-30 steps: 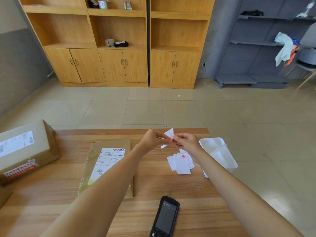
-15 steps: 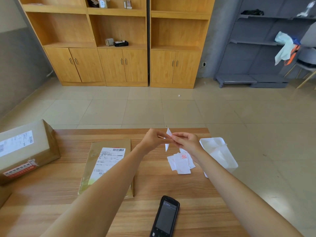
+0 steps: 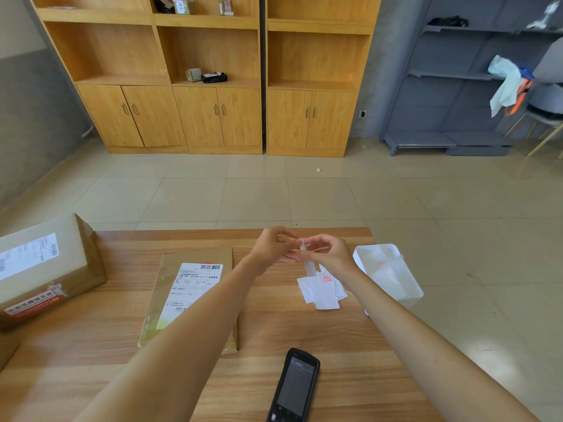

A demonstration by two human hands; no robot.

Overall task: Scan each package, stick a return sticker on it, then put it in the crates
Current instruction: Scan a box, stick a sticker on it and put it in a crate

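Above the table's far edge: both hands meet over the wooden table, working one return sticker.
Left hand: fingers curled, pinching the sticker's top.
Right hand: fingers curled, pinching the same slip, apparently peeling it from its backing.
Sticker handling: thin, limp and probably tacky; best held by a corner so it does not fold onto itself.
Sticker pile: loose white slips, one with a red mark, lying just below the hands.
Flat package: brown mailer with a shipping label, light and bendable; judged next for the sticker.
Cardboard box: stiffer, at the left edge.
Handheld scanner: lying near.
White tray: overhanging the right edge.
Room: tiled floor, wooden cabinets, grey shelving; no crates visible.
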